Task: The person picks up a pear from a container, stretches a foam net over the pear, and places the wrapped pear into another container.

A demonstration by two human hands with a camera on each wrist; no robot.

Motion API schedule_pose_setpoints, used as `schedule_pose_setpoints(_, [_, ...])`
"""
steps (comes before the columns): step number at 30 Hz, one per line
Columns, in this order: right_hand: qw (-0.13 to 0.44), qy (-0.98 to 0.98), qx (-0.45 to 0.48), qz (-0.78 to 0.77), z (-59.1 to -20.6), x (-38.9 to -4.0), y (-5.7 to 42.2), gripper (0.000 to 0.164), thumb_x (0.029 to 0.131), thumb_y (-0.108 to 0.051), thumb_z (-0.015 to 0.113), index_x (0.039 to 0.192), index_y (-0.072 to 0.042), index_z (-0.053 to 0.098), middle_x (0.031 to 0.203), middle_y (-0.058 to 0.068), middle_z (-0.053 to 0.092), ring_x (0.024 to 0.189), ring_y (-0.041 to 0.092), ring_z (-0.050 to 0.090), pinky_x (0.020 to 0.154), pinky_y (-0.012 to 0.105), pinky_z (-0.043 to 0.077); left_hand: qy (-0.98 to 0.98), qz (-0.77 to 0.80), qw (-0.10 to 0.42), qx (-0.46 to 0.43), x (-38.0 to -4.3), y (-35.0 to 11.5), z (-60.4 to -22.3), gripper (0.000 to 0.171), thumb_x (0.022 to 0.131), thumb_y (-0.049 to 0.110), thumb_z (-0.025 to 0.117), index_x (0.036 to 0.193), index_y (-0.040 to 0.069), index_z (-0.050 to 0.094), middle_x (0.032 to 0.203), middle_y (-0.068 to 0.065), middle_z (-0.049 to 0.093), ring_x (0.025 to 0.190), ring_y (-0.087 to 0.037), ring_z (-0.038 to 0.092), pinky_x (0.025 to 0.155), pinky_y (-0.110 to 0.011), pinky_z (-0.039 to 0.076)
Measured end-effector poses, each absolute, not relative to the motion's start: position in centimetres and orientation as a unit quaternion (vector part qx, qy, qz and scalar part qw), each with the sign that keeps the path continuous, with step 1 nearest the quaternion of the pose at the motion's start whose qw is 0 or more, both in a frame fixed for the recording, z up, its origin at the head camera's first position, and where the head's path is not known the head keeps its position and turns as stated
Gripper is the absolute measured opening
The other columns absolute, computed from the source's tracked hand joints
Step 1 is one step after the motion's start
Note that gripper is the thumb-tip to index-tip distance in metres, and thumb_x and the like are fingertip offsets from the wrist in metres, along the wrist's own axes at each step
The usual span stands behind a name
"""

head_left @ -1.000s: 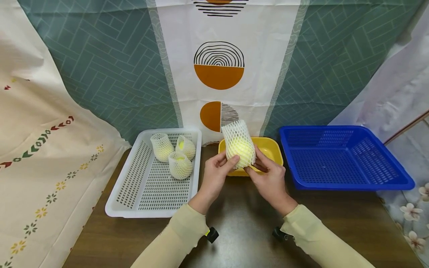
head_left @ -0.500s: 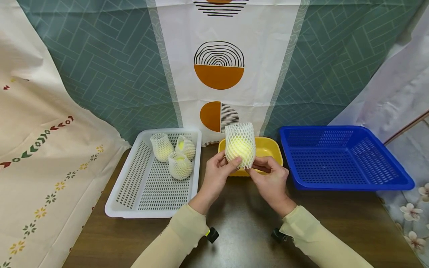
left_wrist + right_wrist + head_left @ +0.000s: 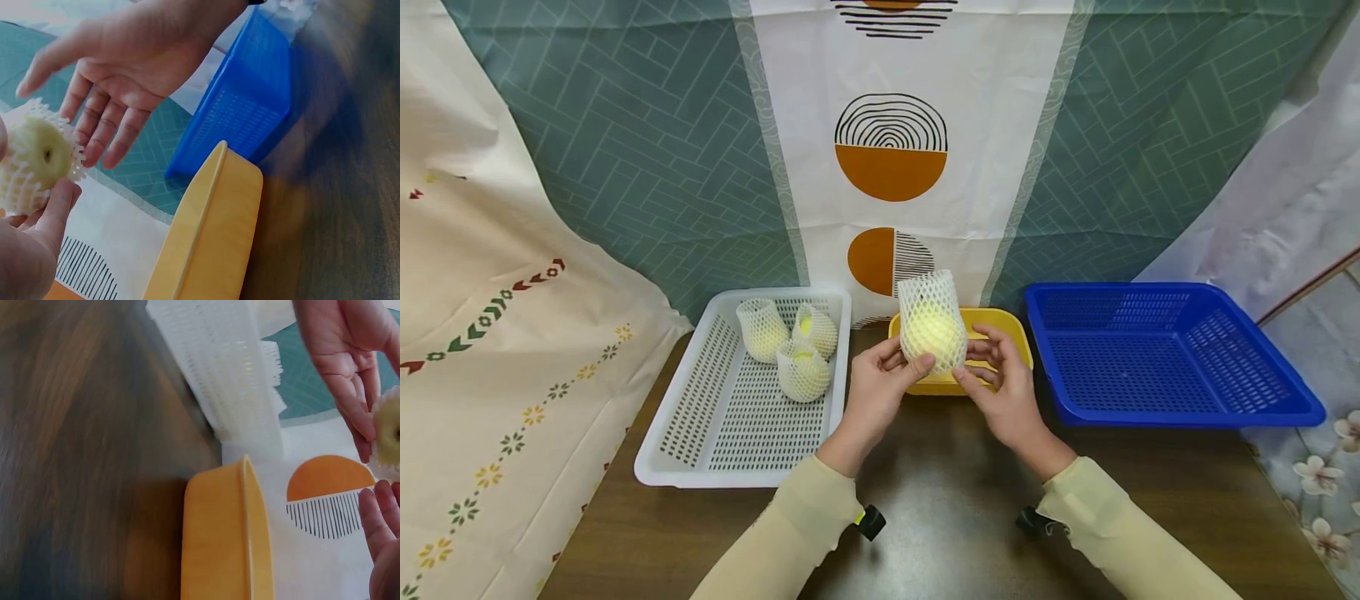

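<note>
A pale yellow apple (image 3: 934,332) sits in a white foam net sleeve (image 3: 927,292), held up over the yellow basin (image 3: 1017,340). My left hand (image 3: 880,390) grips it from the left and below, thumb across the front. Past the net's bottom edge, the apple's underside (image 3: 49,153) with its small dark hollow shows in the left wrist view. My right hand (image 3: 1009,398) is just right of the net, fingers extended and spread, thumb tip close by the lower edge. Its palm (image 3: 131,75) faces the apple, holding nothing.
A white perforated basket (image 3: 730,454) on the left contains 3 net-wrapped fruits (image 3: 805,372). On the right stands a blue perforated basket (image 3: 1180,417). All rest on a dark wooden table (image 3: 947,517), with patterned cloth (image 3: 887,67) hanging behind.
My right hand has let go of the net's lower edge, moved slightly right and spread its fingers. The wrapped apple has tilted a little left in my left hand.
</note>
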State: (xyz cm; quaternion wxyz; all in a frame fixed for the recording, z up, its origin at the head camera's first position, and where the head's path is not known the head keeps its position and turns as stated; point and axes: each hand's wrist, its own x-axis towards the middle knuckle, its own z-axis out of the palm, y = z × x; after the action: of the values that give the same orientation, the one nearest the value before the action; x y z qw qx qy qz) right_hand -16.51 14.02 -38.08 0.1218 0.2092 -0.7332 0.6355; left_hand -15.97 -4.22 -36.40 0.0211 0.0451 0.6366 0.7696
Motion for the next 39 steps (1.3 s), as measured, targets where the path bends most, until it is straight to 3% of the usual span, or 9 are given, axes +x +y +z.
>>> schedule_pose_setpoints(5, [0.081, -0.723, 0.187, 0.66, -39.0, -17.7, 14.2, 0.046, 0.092, -0.012, 0.058, 0.135, -0.005, 0.044, 0.115, 0.015, 0.056, 0.096, 0.014, 0.058, 0.078, 0.019, 0.053, 0.639, 0.768, 0.028, 0.042, -16.0, -4.2, -36.2, 0.055, 0.076, 0.017, 0.078, 0.126, 0.007, 0.058, 0.116, -0.012, 0.066, 0.101, -0.018, 0.066, 0.083, -0.03, 0.054])
schedule_pose_setpoints(9, [0.058, -0.728, 0.159, 0.665, -39.2, -18.0, 14.1, 0.041, 0.091, -0.021, 0.06, 0.128, -0.005, 0.053, 0.116, 0.011, 0.057, 0.096, 0.016, 0.058, 0.079, 0.02, 0.054, 0.647, 0.76, 0.034, 0.057, -16.1, -4.2, -36.4, 0.058, 0.073, 0.012, 0.08, 0.126, 0.006, 0.057, 0.116, -0.013, 0.066, 0.098, -0.019, 0.067, 0.082, -0.031, 0.055])
schedule_pose_setpoints(17, [0.018, -0.733, 0.118, 0.67, -38.2, -17.5, 14.1, 0.045, 0.085, -0.018, 0.067, 0.126, -0.002, 0.055, 0.116, 0.013, 0.057, 0.096, 0.019, 0.058, 0.078, 0.021, 0.054, 0.659, 0.748, 0.04, 0.068, -16.2, -4.5, -36.7, 0.057, 0.075, 0.012, 0.078, 0.126, 0.004, 0.056, 0.116, -0.012, 0.066, 0.099, -0.019, 0.066, 0.083, -0.03, 0.055])
schedule_pose_setpoints(25, [0.027, -0.742, 0.104, 0.662, -36.6, -16.8, 13.4, 0.051, 0.081, -0.017, 0.073, 0.124, 0.002, 0.052, 0.117, 0.016, 0.056, 0.103, 0.025, 0.058, 0.078, 0.023, 0.054, 0.664, 0.746, -0.004, 0.057, -16.0, -4.0, -36.3, 0.053, 0.078, 0.014, 0.076, 0.125, 0.001, 0.057, 0.115, -0.015, 0.066, 0.101, -0.02, 0.065, 0.083, -0.029, 0.054])
schedule_pose_setpoints(31, [0.024, -0.717, 0.09, 0.691, -37.6, -17.5, 13.1, 0.061, 0.076, -0.017, 0.077, 0.124, -0.004, 0.04, 0.125, 0.012, 0.055, 0.116, 0.023, 0.057, 0.084, 0.028, 0.053, 0.683, 0.727, -0.053, 0.054, -16.2, -3.3, -36.9, 0.05, 0.081, 0.023, 0.072, 0.125, 0.002, 0.059, 0.118, -0.012, 0.065, 0.105, -0.021, 0.064, 0.086, -0.029, 0.053])
schedule_pose_setpoints(39, [0.054, -0.675, 0.1, 0.729, -38.3, -17.7, 13.3, 0.04, 0.085, -0.015, 0.068, 0.114, -0.004, 0.043, 0.117, 0.016, 0.056, 0.105, 0.013, 0.063, 0.082, 0.023, 0.053, 0.667, 0.736, -0.091, 0.076, -17.3, -3.5, -39.4, 0.041, 0.088, 0.033, 0.063, 0.12, 0.008, 0.063, 0.111, -0.009, 0.068, 0.092, -0.019, 0.069, 0.085, -0.03, 0.053])
